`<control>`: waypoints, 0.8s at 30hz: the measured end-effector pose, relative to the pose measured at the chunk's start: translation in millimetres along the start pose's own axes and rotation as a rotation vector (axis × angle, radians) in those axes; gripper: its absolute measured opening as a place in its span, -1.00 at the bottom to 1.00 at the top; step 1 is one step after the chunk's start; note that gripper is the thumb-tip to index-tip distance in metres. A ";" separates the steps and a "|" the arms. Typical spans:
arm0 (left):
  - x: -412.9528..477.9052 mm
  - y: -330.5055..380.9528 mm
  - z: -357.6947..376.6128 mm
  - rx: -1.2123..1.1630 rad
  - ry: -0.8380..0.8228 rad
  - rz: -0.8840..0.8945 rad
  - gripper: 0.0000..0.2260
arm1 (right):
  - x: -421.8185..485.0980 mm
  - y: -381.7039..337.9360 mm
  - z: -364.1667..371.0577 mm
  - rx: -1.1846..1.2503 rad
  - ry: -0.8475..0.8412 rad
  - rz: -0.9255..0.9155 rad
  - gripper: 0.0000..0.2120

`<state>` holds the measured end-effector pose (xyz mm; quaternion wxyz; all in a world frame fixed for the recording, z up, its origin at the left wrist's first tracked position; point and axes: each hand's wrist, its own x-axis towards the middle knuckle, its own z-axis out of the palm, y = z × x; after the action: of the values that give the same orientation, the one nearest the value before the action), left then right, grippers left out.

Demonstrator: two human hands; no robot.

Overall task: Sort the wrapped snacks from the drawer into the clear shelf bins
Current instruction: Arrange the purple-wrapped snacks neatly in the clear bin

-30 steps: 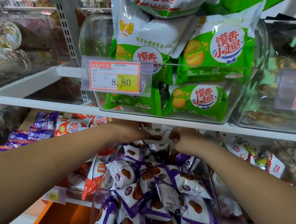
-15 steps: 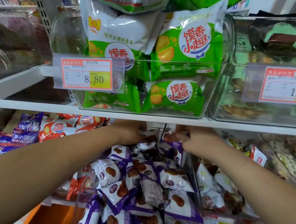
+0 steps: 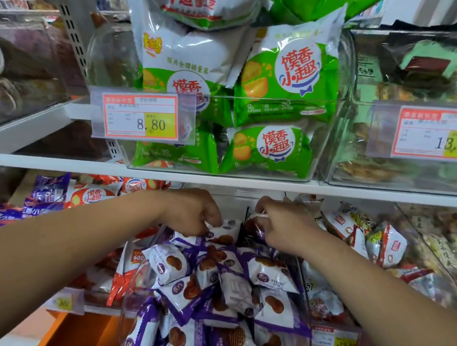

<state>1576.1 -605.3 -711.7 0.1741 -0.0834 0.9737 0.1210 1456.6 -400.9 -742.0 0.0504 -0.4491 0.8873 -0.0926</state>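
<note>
A clear shelf bin [image 3: 132,294] on the lower shelf is heaped with several purple-and-white wrapped snacks [image 3: 232,286]. Both my arms reach to the back of it, under the white shelf board. My left hand [image 3: 196,213] has its fingers curled down onto a white-and-purple packet [image 3: 226,227] at the rear of the heap. My right hand [image 3: 280,225] pinches another wrapped snack [image 3: 254,221] just right of it. The two hands are close together, a small gap between them.
The white shelf [image 3: 248,181] above carries a clear bin of green snack bags [image 3: 280,77] with an 8.80 price tag [image 3: 140,116]. Neighbouring bins hold orange packets [image 3: 93,196] at left and red-white packets [image 3: 385,244] at right. An orange ledge [image 3: 81,331] runs below.
The view has shifted a little. Both hands have stayed at the back of the bin and dropped slightly lower onto the packets, still working the snacks there.
</note>
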 end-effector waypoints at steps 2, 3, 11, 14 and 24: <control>-0.7 3.6 -1.4 -0.112 0.046 -0.035 -0.68 | -3.7 -2.0 -0.6 0.017 0.034 -0.057 -0.76; 0.3 3.1 -2.0 -0.171 0.088 -0.055 -0.70 | -3.8 -1.6 -1.7 0.061 0.050 -0.063 -0.76; 10.2 35.8 0.8 -0.414 0.128 0.085 -0.70 | -10.4 -2.6 3.2 0.316 0.028 -0.156 -0.82; 15.9 38.9 6.2 -0.436 0.082 0.113 -0.58 | -9.1 3.0 -5.6 0.548 0.059 -0.026 -0.87; 17.1 18.0 2.3 -0.124 0.177 0.213 -0.81 | -5.3 12.5 -24.8 0.204 -0.225 -0.145 -0.51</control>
<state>1557.3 -589.5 -716.3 0.0683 -0.0007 0.9793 0.1907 1445.6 -386.4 -720.4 0.1881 -0.5119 0.8273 -0.1345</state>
